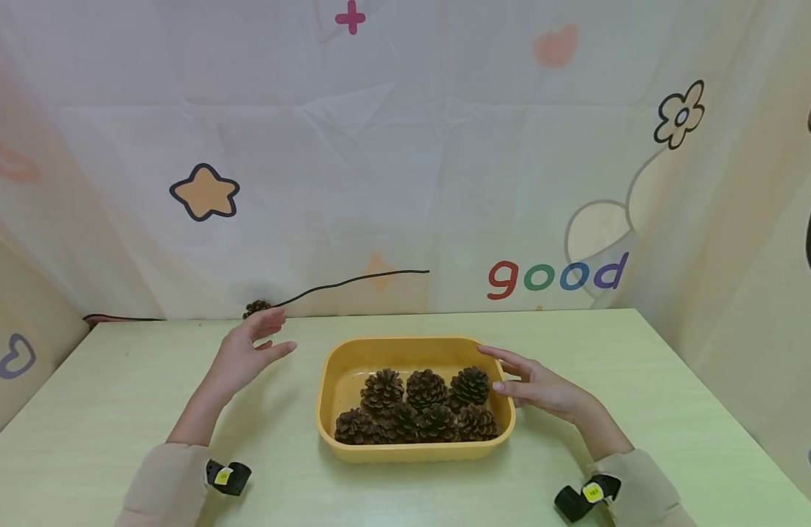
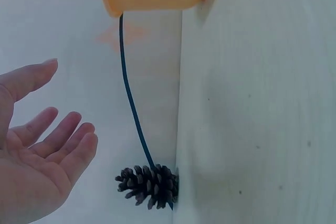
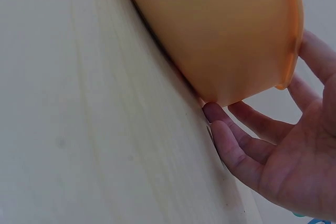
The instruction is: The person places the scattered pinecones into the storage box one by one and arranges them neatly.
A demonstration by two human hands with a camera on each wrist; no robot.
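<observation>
A yellow plastic basin (image 1: 415, 452) stands on the table with several brown pine cones (image 1: 427, 389) inside, mostly toward its near side. My right hand (image 1: 542, 388) holds the basin's right end, its thumb at the rim. In the right wrist view, the bent fingers (image 3: 236, 156) lie against the outer wall of the basin (image 3: 226, 35). Left of the basin, my left hand (image 1: 247, 357) hovers with thumb and fingers apart, holding nothing. Just past its fingertips, a lone pine cone (image 1: 257, 307) sits at the table's back edge; the left wrist view shows this pine cone (image 2: 149, 186) apart from the hand.
The pale wooden table (image 1: 280, 483) meets a printed cloth backdrop (image 1: 392, 183) at its back edge. More cloth hangs at both sides. A black strap with a small camera (image 1: 229, 477) is on the left wrist, and a similar camera (image 1: 586, 498) on the right.
</observation>
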